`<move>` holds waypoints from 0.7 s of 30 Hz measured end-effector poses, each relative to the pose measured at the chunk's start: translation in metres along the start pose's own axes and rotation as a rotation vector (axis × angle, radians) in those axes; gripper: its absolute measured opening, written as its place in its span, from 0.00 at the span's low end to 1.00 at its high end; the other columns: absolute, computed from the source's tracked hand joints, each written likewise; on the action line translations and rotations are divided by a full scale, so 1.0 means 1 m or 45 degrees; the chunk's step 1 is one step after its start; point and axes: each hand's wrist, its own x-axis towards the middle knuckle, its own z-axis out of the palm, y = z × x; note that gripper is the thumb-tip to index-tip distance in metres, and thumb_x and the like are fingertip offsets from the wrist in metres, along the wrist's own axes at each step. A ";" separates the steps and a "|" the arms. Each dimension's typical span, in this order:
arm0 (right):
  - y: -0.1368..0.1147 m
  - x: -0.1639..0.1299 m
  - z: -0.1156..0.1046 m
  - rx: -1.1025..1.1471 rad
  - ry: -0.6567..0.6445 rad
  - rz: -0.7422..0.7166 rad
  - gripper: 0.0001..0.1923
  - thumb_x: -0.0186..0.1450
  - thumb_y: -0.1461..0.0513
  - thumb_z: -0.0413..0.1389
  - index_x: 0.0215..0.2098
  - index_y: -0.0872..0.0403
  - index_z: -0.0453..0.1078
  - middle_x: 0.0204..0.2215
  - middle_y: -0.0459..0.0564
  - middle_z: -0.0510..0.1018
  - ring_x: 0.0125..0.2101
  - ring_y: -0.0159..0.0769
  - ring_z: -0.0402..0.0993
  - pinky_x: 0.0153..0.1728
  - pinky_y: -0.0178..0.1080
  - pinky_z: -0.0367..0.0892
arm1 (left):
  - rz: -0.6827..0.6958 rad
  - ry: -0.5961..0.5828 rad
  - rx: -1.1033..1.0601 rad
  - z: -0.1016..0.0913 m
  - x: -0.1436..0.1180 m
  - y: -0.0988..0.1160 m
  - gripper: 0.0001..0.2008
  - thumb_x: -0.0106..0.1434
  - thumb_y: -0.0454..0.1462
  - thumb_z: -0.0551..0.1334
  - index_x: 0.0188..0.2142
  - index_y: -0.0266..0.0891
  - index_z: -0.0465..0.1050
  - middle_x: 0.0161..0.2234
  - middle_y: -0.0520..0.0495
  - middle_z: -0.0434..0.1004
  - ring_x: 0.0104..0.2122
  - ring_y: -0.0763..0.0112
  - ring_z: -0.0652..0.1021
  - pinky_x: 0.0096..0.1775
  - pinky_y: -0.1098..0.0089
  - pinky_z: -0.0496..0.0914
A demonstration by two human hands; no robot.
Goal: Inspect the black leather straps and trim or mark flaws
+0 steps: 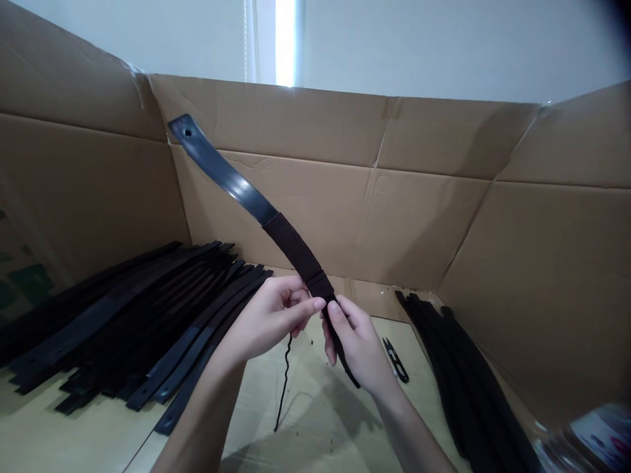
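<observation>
A long, curved dark strip (pixel 231 182) slants across the middle, its glossy bare end with a hole pointing to the upper left. Dark brown cord wrapping (pixel 296 246) covers its middle. My right hand (pixel 355 338) is closed around the lower part, thumb on top. Close beside it, my left hand (pixel 279 312) pinches at the wrapping's lower edge with thumb and fingers. A loose crinkled cord end (pixel 284 378) hangs below my left hand. What exactly the left fingertips hold is partly hidden.
Many similar dark strips (pixel 192 341) lie piled at left. More black strips (pixel 458 374) lie at right, near small black thread snips (pixel 396 360). Cardboard walls (pixel 296 177) surround the table (pixel 261 440). A clear plastic container (pixel 591 440) stands at lower right.
</observation>
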 end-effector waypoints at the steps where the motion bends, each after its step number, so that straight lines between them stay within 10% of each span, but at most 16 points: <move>1: 0.000 0.000 -0.001 0.048 -0.015 0.025 0.19 0.70 0.49 0.49 0.32 0.55 0.63 0.20 0.39 0.64 0.14 0.23 0.61 0.14 0.27 0.56 | 0.000 -0.041 -0.019 -0.001 0.000 0.001 0.15 0.61 0.41 0.64 0.23 0.36 0.65 0.15 0.55 0.65 0.16 0.80 0.66 0.19 0.78 0.59; 13: 0.004 0.000 -0.003 0.931 -0.702 0.410 0.22 0.66 0.46 0.52 0.28 0.56 0.65 0.14 0.39 0.65 0.07 0.23 0.56 0.07 0.27 0.53 | -0.038 -0.205 -0.298 0.000 0.008 -0.012 0.13 0.51 0.39 0.72 0.31 0.33 0.73 0.16 0.55 0.68 0.14 0.81 0.65 0.16 0.79 0.58; 21: 0.004 0.001 -0.002 0.801 -0.545 0.338 0.25 0.67 0.45 0.48 0.35 0.59 0.69 0.17 0.42 0.68 0.09 0.22 0.57 0.10 0.27 0.53 | 0.010 0.030 -0.153 0.009 0.007 -0.006 0.13 0.54 0.40 0.70 0.24 0.33 0.71 0.17 0.54 0.70 0.17 0.80 0.69 0.18 0.80 0.59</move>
